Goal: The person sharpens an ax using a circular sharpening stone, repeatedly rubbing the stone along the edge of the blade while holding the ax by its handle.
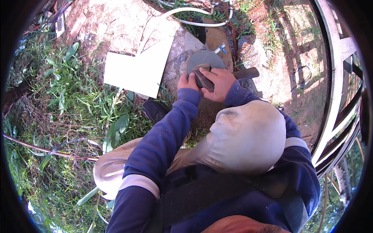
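What looks like an axe head point(205, 80) lies across a flat, round grey disc point(214, 58), perhaps a sharpening stone. A thick dark handle point(247, 73) sticks out to the right beyond my right wrist. My right hand point(220, 83) grips the head from the right, with fingers over its upper face. From the left, my left hand point(188, 82) closes on the head's side, thumb on top. Both hands hide parts of the head and the disc. Just beyond the disc is a small tap point(220, 48) with a blue lever.
A bright white panel point(137, 71) lies left of the disc on rock point(186, 46). A pale hose point(186, 10) curves behind. Grass point(78, 96) covers the left side, and a wooden fence point(335, 75) borders the right. My knee point(247, 137) and dark shoe point(154, 111) are close by.
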{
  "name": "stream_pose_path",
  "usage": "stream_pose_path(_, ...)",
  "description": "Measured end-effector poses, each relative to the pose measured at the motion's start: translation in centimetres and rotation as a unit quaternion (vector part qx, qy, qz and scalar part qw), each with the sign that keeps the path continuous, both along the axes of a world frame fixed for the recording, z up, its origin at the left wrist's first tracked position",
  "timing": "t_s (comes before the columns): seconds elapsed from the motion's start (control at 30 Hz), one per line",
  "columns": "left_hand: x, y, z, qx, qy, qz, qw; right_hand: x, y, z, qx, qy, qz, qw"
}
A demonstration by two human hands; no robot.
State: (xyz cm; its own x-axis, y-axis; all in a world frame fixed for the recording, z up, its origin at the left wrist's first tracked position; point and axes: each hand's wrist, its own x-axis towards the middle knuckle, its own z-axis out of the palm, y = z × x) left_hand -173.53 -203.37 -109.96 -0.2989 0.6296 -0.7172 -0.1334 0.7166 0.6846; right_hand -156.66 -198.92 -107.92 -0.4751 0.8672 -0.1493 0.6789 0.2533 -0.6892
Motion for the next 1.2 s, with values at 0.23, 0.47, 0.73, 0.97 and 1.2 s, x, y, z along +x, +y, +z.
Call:
stream_pose_path(0.23,-0.7,0.9,-1.1,-0.011,0.101,-0.094,0.990,0.0,0.0,-0.3,0.015,0.020,0.046,0.999)
stream_pose_path(0.47,-0.2,1.3,0.8,-0.019,0.009,-0.001,1.000,0.2,-0.6,0.5,0.031,0.003,0.066,0.997)
stream_pose_path(0.73,-0.4,0.3,-0.9,0.007,0.081,-0.059,0.995,0.2,0.1,1.0,-0.017,0.009,0.034,0.999)
stream_pose_path(0.97,-0.2,1.4,0.5,0.000,0.061,-0.024,0.998,0.7,0.3,0.6,-0.029,0.018,0.042,0.999)
stream_pose_path(1.2,-0.9,2.4,1.1,-0.026,0.032,-0.032,0.999,1.6,0.3,-0.3,-0.019,0.030,0.045,0.998)
